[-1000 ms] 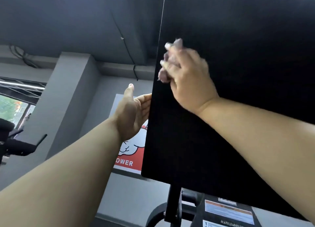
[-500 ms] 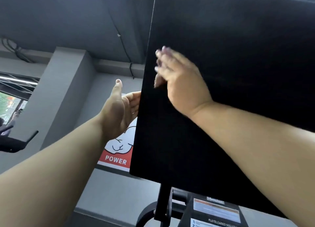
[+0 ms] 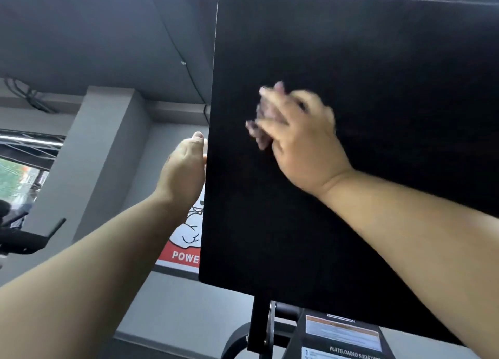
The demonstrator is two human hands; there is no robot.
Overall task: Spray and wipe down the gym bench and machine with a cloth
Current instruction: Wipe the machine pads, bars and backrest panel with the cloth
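ok so looking up at the big black pad (image 3: 351, 169) of the machine, it fills most of the right side and sits tilted on a black upright post (image 3: 259, 323) at the bottom. The right hand (image 3: 299, 140) is up on the near face of the pad, toward its left half and a bit above the middle, with a wadded pinkish-purple cloth (image 3: 263, 121) bunched under the fingers (image 3: 266, 92) and pushed flat against the pad. Bits of the cloth poke out above and to the left of the fingers, so it looks gripped as well as pressed, though that whole hand is pretty motion-blurred. The left hand (image 3: 183, 169) is right at the pad's left edge, about level with the other hand, thumb pointing up and touching the edge. Its fingers go round behind the pad where I can't see them, so I honestly can't tell if it's clamped on the edge or just resting there with the fingers loose. Under the pad there's a sticker (image 3: 343, 334) on the frame with an orange stripe and the words PLATELOADED SQUAT, the rest too small to read. Behind the left hand, on the far grey wall, is a red and white poster (image 3: 186, 242) reading POWE, cut off by the pad. Far left there's a grey pillar (image 3: 94, 156), a window (image 3: 16, 177) with green outside and a dark handlebar (image 3: 29, 240)
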